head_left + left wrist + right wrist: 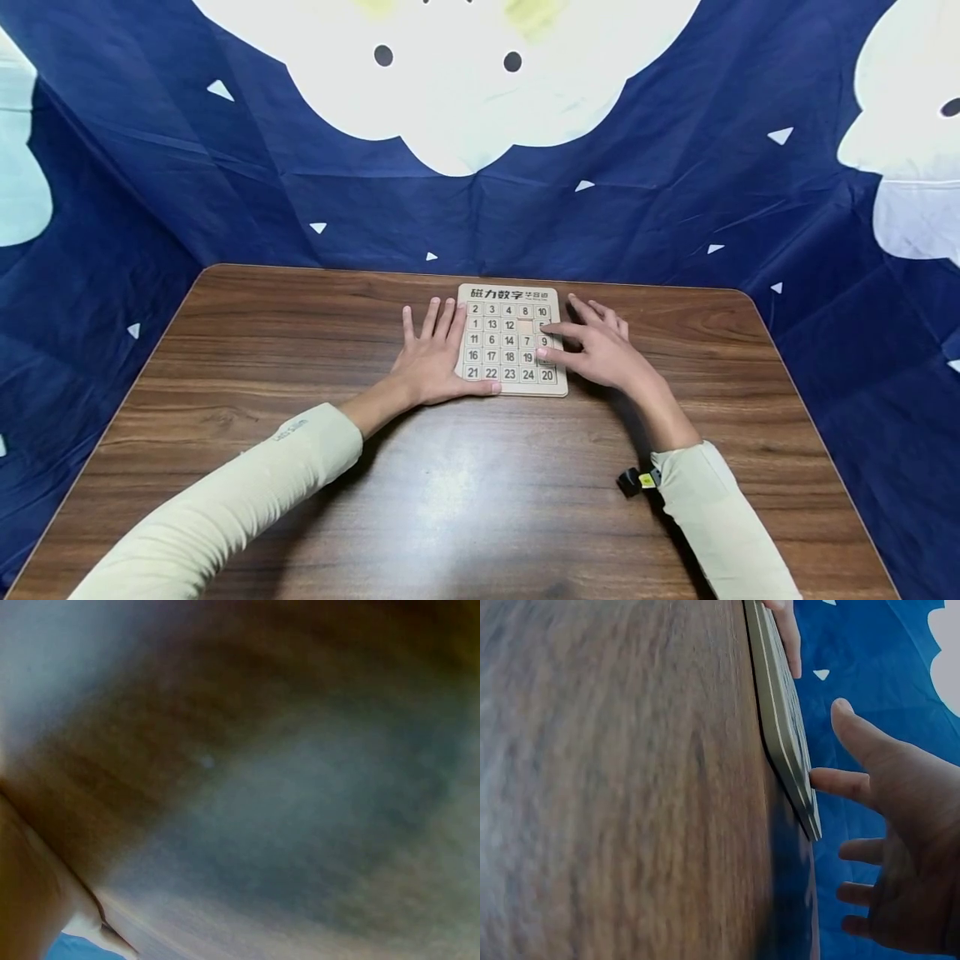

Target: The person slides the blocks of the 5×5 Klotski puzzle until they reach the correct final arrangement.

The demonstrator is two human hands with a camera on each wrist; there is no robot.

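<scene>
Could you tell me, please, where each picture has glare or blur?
Head view: bright glare on the wooden table, nearer than the sliding number puzzle, whose uncovered digits are readable; left wrist view: heavy blur nearly everywhere; right wrist view: rather dim, table grain soft, right hand clearer.

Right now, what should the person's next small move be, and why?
Probably slide the partly covered tile left into the gap in the second row. That tile sits directly right of the gap, and the right hand has its index fingertip at it. The left hand lies along the board's left edge, seemingly steadying it.
</scene>
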